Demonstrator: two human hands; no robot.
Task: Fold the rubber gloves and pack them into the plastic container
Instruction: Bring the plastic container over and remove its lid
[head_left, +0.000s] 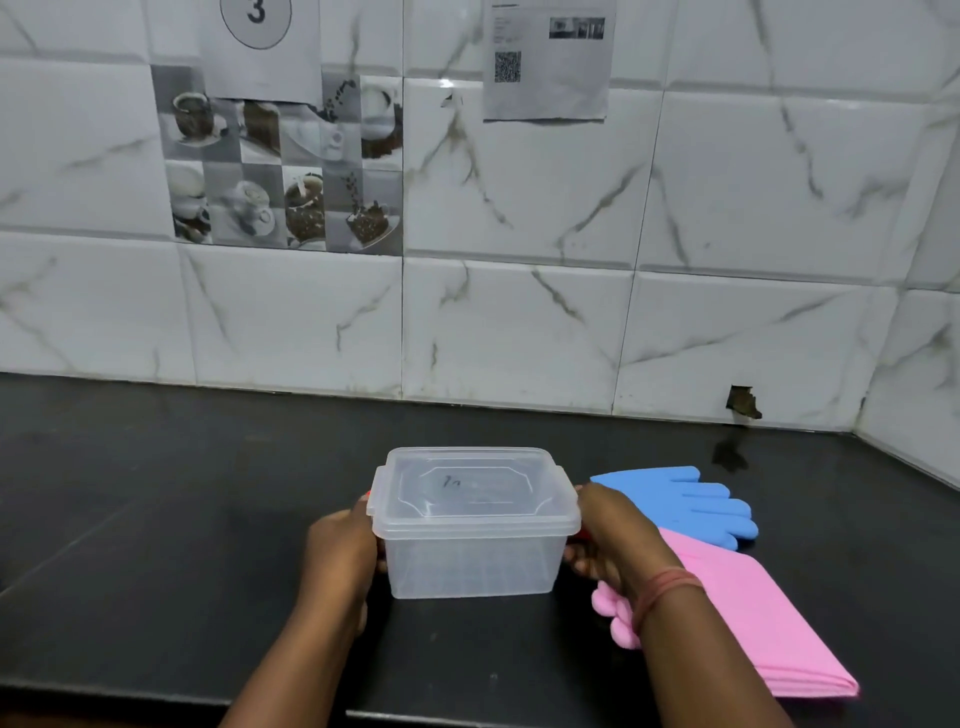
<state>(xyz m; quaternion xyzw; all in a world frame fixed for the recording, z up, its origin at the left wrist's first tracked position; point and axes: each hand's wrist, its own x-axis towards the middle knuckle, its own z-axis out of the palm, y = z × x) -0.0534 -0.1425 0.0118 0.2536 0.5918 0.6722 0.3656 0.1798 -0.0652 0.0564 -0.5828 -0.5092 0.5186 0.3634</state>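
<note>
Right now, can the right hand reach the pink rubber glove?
Probably yes. The right hand grips the clear plastic container, but the pink rubber glove lies flat right beside and under that wrist, with nothing covering it.

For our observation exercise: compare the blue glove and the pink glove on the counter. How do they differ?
The blue glove lies farther back, nearer the wall; the pink glove lies nearer the counter's front edge. The blue glove's fingers point right; the pink glove's fingers point left, partly hidden behind the right hand. Both lie flat on the black counter, right of the container.
</note>
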